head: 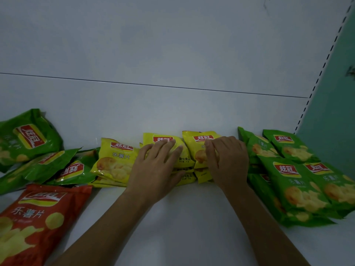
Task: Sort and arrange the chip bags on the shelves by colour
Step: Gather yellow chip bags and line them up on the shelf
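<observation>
Yellow bags (194, 148) are aligned under a flat left hand (155, 166) and a gripping right hand (228, 162); loose green bags (38, 166) should be gathered next.

The white shelf (192, 217) bears yellow bags (115, 160), green bags (288, 179), red bag (38, 217).

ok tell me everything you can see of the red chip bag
The red chip bag lies flat, face up, at the near left of the white shelf, top end pointing back and slightly right. It looks like glossy orange-red film with a red-and-white logo on a yellow patch, white characters below and pictured yellow chips. The frame cuts off its left and bottom. Green bags meet its top edge. Neither the left hand nor the right hand touches it; both are on the yellow bags.
</observation>
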